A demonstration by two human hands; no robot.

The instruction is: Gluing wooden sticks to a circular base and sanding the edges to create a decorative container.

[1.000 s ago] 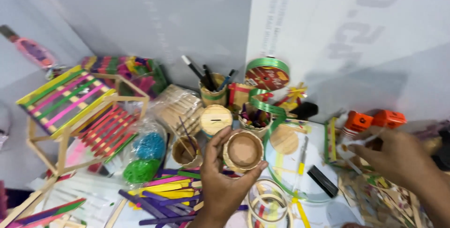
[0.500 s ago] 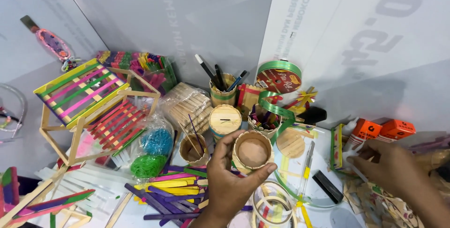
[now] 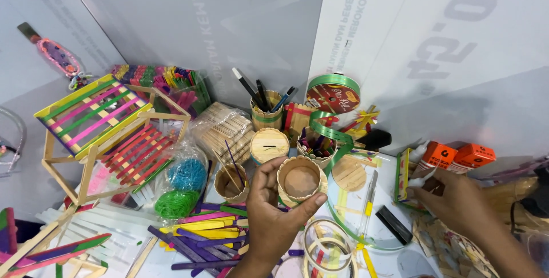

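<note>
Left hand [image 3: 273, 221]: fingers clamped around the rim of a small round stick cup [image 3: 301, 180], lifted just above the counter's [image 3: 394, 255] middle.
Right hand [image 3: 454, 201]: at the counter's right edge, fingers closed on a small white glue bottle [image 3: 419, 181].
Cup handling: looks light and stiff, glued slats probably fragile at the joints; best held across the wall, thumb opposite fingers.
Nearby: coloured sticks [image 3: 200, 238], green ribbon roll [image 3: 333, 92], tape rings [image 3: 329, 249] beside the cup.
</note>
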